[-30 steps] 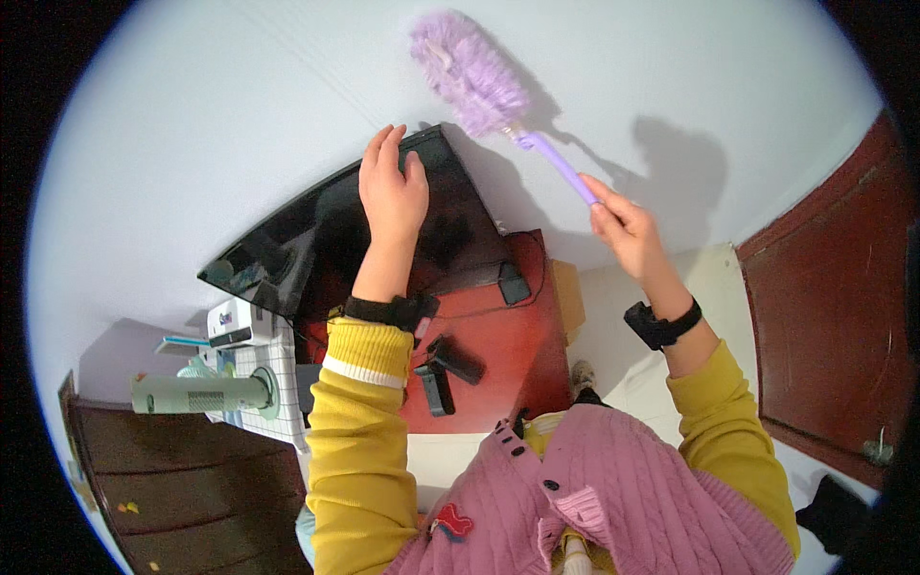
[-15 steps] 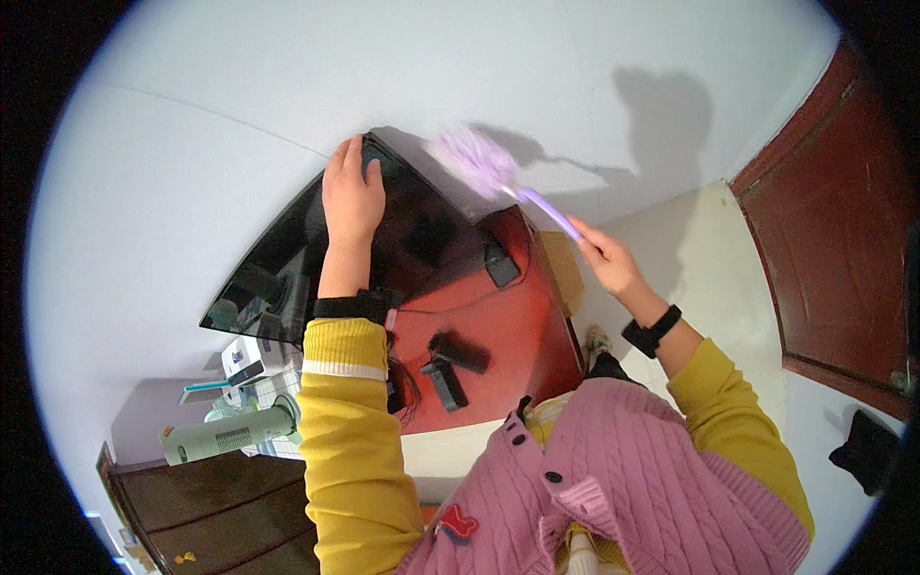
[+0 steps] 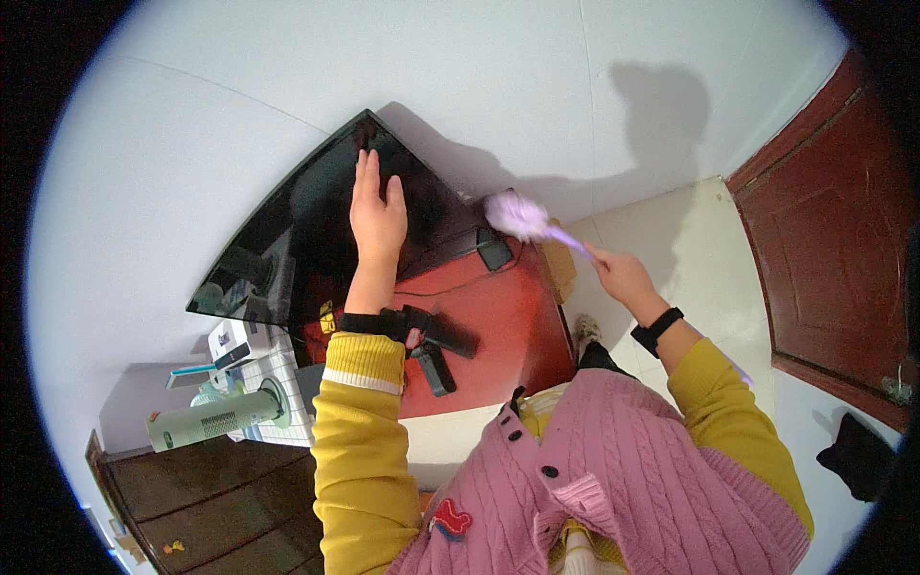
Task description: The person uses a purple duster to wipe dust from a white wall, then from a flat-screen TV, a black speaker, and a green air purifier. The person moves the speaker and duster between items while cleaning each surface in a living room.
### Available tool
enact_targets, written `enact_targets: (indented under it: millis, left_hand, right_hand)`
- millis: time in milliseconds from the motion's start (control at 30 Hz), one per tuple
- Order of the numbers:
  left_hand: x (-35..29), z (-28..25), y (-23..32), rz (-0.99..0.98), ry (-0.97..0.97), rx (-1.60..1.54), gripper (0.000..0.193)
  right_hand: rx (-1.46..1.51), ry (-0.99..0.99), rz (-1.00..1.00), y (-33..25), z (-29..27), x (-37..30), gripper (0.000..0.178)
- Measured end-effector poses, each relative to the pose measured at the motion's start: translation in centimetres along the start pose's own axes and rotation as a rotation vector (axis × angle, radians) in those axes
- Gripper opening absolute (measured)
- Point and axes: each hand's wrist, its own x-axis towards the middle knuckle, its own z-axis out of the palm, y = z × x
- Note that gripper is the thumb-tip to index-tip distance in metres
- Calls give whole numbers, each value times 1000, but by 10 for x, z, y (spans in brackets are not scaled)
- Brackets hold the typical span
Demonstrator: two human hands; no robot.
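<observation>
A large black flat-screen television [image 3: 316, 206] stands tilted against the pale wall. My left hand [image 3: 379, 216] is in front of its screen, fingers stretched upward and the thumb apart; whether it touches the glass I cannot tell. My right hand [image 3: 628, 278] is closed round the purple handle of a duster [image 3: 517, 216]. The duster's fluffy lilac head, slightly blurred, is at the television's right corner, above the red cabinet top [image 3: 508, 316]. Beneath that head lies a small black box [image 3: 494, 249] with a cable.
Two black handheld devices [image 3: 436, 369] lie on the red top near my left wrist. At the left, a pale green cylindrical appliance [image 3: 216, 422] and a white box [image 3: 235, 347] are on a white tiled-pattern surface. A dark red door [image 3: 824, 240] is at the right, beyond the pale floor [image 3: 690, 278].
My left hand has come off the television's top edge and lowered in front of the screen. The duster has swung down and right, from beside the wall to above the cabinet's corner.
</observation>
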Motion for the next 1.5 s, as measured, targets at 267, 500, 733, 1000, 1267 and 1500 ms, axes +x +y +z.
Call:
enact_targets:
  millis: [267, 500, 733, 1000, 1267, 1500]
  left_hand:
    - [-23, 25, -35, -504, 113, -753, 62]
    - [3, 4, -53, -506, 196, -347, 69]
    - [-14, 4, -48, -394, 193, -94, 67]
    - [-58, 26, -50, -700, 181, -163, 65]
    - [-101, 30, -81, -834, 213, -152, 64]
    - [-131, 44, -97, -969, 175, -323, 64]
  right_hand:
    - [196, 308, -554, -98, -44, 28, 46]
    - [82, 282, -483, -113, -39, 46, 48]
    - [-161, 302, -504, -96, -23, 57, 46]
    - [-174, 3, -385, -111, -27, 65, 40]
    - [-424, 41, -424, -116, -3, 80, 37]
    - [-181, 280, -575, -119, -3, 65, 38]
